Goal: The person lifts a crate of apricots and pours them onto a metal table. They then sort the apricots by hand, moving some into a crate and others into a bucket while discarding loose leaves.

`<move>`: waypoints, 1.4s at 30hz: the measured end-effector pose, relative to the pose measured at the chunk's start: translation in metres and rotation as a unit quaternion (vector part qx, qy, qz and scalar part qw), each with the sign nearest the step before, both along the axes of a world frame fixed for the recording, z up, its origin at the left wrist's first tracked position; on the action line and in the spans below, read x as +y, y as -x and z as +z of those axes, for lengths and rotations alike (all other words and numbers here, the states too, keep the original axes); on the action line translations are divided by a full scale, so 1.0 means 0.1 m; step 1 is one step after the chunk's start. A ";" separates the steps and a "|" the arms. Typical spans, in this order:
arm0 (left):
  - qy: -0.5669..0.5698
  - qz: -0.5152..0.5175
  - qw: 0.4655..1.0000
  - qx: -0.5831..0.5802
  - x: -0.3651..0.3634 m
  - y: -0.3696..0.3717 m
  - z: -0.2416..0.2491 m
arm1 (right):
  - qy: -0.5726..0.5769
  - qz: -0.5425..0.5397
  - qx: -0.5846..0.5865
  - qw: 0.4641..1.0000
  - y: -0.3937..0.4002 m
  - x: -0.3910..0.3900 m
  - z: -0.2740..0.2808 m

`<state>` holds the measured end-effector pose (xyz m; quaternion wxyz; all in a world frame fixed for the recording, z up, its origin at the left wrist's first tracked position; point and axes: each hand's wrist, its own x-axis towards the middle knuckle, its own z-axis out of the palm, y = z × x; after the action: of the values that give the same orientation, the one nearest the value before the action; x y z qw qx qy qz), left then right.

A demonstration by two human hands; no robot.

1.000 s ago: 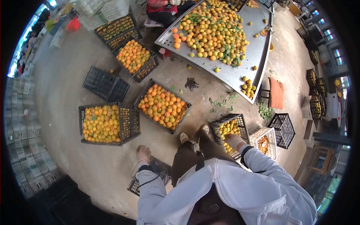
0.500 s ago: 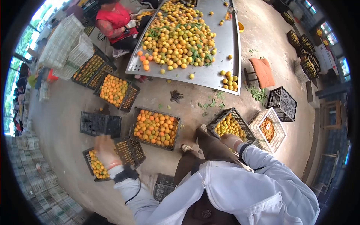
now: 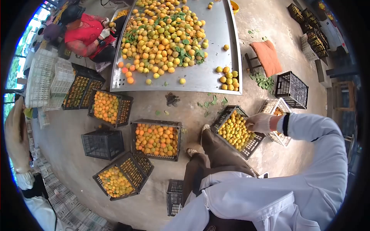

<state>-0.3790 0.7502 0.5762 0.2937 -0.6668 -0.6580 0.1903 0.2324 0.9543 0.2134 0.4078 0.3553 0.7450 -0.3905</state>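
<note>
My right hand (image 3: 258,122) is over the right rim of a tilted black crate (image 3: 254,148) of yellow-green citrus fruit (image 3: 233,131). Its fingers curl down and look closed; what is under them is hidden. My left hand (image 3: 17,131) is far out at the left edge of view, raised and stretched long by the lens. Its fingers point upward, apparently extended, and nothing shows in them. Both hands look covered by pale gloves. Between my feet and the table stands a black crate (image 3: 179,134) of orange fruit (image 3: 156,139).
A metal table (image 3: 223,36) bears heaped fruit with leaves. A person in a red vest (image 3: 83,32) sits to its left. Other crates include a black one (image 3: 102,144), a fruit-filled one (image 3: 131,169) and a white one (image 3: 283,104). An orange cushioned stool (image 3: 266,57) stands at right.
My left hand has swung from above the lower-left fruit crate out to the far left edge. My right hand has shifted up and right to the crate's rim. The view has also turned and moved.
</note>
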 end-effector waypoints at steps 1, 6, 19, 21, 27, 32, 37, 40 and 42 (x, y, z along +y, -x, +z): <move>-0.001 -0.004 0.999 -0.039 0.22 -0.06 -0.03 | -0.001 0.035 -0.030 0.999 0.03 0.23 0.19; -0.236 0.100 0.756 -0.602 0.64 1.12 -1.08 | -0.128 -0.002 0.010 0.992 0.30 1.37 -0.33; 0.039 0.288 0.751 -0.593 1.36 -1.56 -6.39 | -0.264 -0.495 0.204 0.802 0.95 0.83 -3.02; 0.000 0.223 0.797 -0.561 1.75 -1.52 -6.49 | -0.265 -0.448 0.212 0.827 1.27 0.83 -3.15; 0.165 0.151 0.853 -0.472 2.67 -1.77 -6.89 | -0.282 -0.325 0.065 0.900 1.89 1.00 -3.49; 0.148 0.181 0.769 -0.595 2.83 -1.77 -7.35 | -0.329 -0.316 -0.017 0.890 2.08 1.03 -3.52; 0.033 0.071 0.834 -0.546 2.62 -1.25 -7.19 | -0.388 -0.292 0.043 0.873 2.03 1.00 -3.63; -0.066 0.174 0.902 -0.389 2.37 -0.85 -7.00 | -0.377 -0.279 0.035 0.883 2.04 1.03 -3.57; -0.051 0.271 0.880 -0.387 2.34 -0.68 -7.12 | -0.368 -0.264 0.016 0.892 2.04 1.04 -3.55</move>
<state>-0.3111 0.9839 -0.1353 -0.0141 -0.4665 -0.8833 -0.0450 0.0280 1.0587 -0.1416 0.1180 0.6569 0.7207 -0.1875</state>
